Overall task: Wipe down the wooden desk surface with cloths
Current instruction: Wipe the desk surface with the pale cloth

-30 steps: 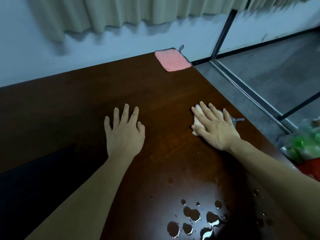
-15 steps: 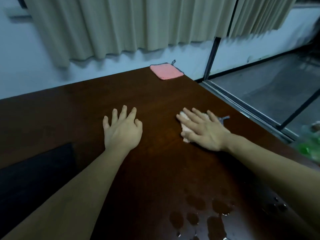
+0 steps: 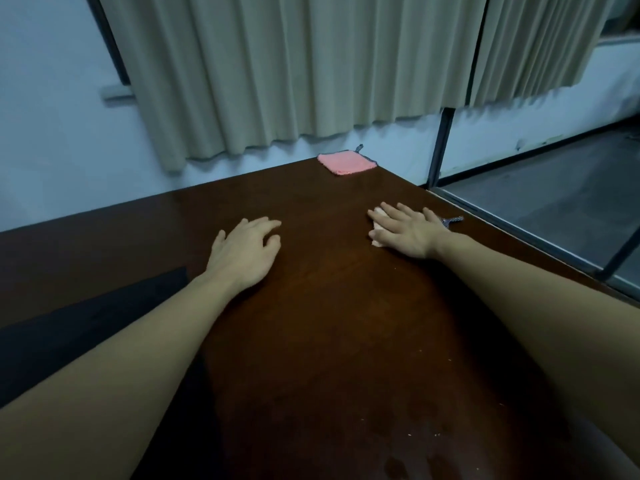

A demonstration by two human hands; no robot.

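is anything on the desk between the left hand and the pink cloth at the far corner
Nothing visible. The left hand rests on bare wood, and the stretch of desk from it up to the pink cloth shows nothing on it. The right hand, pressing the pale cloth, sits off to the right of that line.

Beige curtains (image 3: 311,71), pale wall (image 3: 45,133)

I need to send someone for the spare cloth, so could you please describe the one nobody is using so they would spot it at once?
Find the dark wooden desk and follow it to its far right corner, below the beige curtain. The pink cloth lies flat there, untouched. Unlike the pale cloth pressed under the right hand, it is square, pink and dark-edged.
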